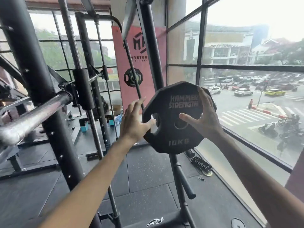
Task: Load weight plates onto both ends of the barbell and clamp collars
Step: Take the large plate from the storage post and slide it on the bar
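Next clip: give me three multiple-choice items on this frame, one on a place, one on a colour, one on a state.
1. Where does the barbell sleeve lie relative to the 10KG plate? A left, B right, C directly below.
2. What colour is the plate? A red, B black, C yellow.
3. The near sleeve is: A bare, B loaded, C collared.

Answers:
1. A, the sleeve sits at the picture's left and the plate at its centre.
2. B, the plate is black with pale lettering.
3. A, only bare metal shows, with no plate or collar.
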